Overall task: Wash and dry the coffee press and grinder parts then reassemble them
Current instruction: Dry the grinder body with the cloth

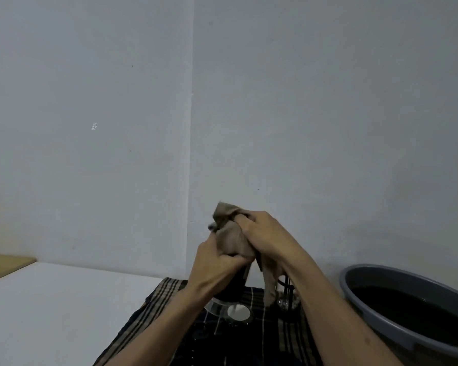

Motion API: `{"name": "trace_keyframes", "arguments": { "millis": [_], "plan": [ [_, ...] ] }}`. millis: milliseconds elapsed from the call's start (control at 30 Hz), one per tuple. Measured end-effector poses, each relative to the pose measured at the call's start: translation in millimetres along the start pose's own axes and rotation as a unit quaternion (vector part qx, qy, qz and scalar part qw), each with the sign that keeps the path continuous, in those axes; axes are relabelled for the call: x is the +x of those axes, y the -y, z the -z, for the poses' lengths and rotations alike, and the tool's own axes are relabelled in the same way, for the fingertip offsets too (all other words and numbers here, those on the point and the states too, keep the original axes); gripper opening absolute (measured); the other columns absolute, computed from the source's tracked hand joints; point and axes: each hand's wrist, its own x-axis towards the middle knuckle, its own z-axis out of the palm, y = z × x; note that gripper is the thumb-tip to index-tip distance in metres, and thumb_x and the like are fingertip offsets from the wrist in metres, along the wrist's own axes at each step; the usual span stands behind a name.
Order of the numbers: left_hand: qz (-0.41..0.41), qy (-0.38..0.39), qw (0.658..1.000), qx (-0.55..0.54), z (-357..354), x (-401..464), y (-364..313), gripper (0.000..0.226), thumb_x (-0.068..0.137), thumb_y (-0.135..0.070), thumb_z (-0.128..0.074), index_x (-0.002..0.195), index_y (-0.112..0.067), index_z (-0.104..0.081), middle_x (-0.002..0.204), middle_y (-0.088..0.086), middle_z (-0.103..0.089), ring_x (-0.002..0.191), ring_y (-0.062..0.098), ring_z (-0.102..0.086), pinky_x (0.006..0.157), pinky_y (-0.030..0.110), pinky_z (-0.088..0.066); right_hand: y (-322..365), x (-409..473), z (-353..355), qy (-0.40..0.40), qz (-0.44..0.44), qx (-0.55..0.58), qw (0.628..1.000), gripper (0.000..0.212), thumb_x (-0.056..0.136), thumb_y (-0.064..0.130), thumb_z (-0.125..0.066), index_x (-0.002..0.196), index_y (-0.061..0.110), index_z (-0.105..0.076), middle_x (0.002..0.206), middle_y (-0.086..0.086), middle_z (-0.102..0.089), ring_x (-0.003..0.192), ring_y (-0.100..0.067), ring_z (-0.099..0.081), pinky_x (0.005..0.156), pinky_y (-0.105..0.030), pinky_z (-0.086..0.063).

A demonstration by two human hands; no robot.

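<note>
Holding a dark cylindrical part (234,281) up over the surface (64,307), left hand (217,268) wrapped around its upper body, fingers curled tight. Gripping a brown-grey cloth (232,239) with the right hand (262,233), bunched over the top end of the part, fingers dug into the folds. Long axis close to upright, leaning slightly, top toward the wall corner, bottom toward the chequered towel (262,326). Mostly hidden, that part: top swallowed by cloth, middle covered by the left grip, only a dim lower stretch showing below the fist. Too dark to say whether press or grinder piece. Small dark tip (211,227) poking out left of the cloth, unclear what.

Dangling from the right grip, a tail of cloth (269,286) reaching down near the towel. Behind it, a glass beaker in a black wire frame (287,294) standing on the towel, half blocked by the right forearm. Below the left wrist, a clear round piece (217,307) and just beside it a shiny round disc (239,312), both partly covered and hard to read. Off to the right, a grey basin (368,280) of dark water, cut off by the frame edge. Far left, a sliver of wooden board (6,262).
</note>
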Motion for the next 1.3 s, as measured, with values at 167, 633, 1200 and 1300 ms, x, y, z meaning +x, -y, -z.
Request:
{"name": "trace_keyframes", "arguments": {
  "millis": [167, 633, 1200, 1300],
  "plan": [
    [-0.022, -0.057, 0.98, 0.191, 14, 12, -14, 0.073, 0.059, -0.074, -0.068, 0.111, -0.026, -0.049, 0.088, -0.016, -0.063, 0.076, 0.003, -0.062, 0.067, 0.031, -0.051, -2, -15, -4, -0.036, 0.001, 0.04, 0.999, 0.046, 0.102, 0.057, -0.047, 0.095, 0.019, -0.07, 0.095, 0.0, -0.073, 0.087, -0.014, -0.069, 0.069, -0.026, -0.051],
    [-0.164, -0.001, 0.911, 0.379, 21, 2, -8, 0.08, 0.069, -0.067, -0.068, 0.134, -0.028, -0.044, 0.122, -0.014, -0.061, 0.103, 0.012, -0.063, 0.074, 0.025, -0.043, -3, -1, 37, 0.038, -0.036, -0.068, 0.996, 0.014, 0.08, 0.015, -0.077, 0.07, 0.024, -0.075, 0.072, 0.005, -0.074, 0.066, -0.016, -0.069, 0.059, -0.025, -0.052],
    [-0.139, 0.013, 0.913, 0.382, 41, 2, -4, 0.069, 0.066, -0.071, -0.066, 0.118, -0.029, -0.047, 0.105, -0.016, -0.064, 0.083, 0.015, -0.063, 0.067, 0.031, -0.047, -3, -13, 29, 0.142, 0.027, 0.024, 0.989, 0.021, 0.087, -0.001, -0.062, 0.093, 0.004, -0.082, 0.08, -0.007, -0.076, 0.071, -0.012, -0.066, 0.068, -0.024, -0.052],
    [-0.089, 0.002, 0.956, 0.281, 46, 4, -7, 0.066, 0.063, -0.072, -0.067, 0.112, -0.032, -0.05, 0.093, -0.016, -0.066, 0.08, 0.01, -0.065, 0.069, 0.028, -0.05, -6, -8, 27, -0.001, 0.037, 0.195, 0.98, 0.024, 0.091, 0.002, -0.064, 0.091, 0.016, -0.085, 0.088, -0.008, -0.08, 0.081, -0.022, -0.073, 0.076, -0.037, -0.061]
  ]
}}
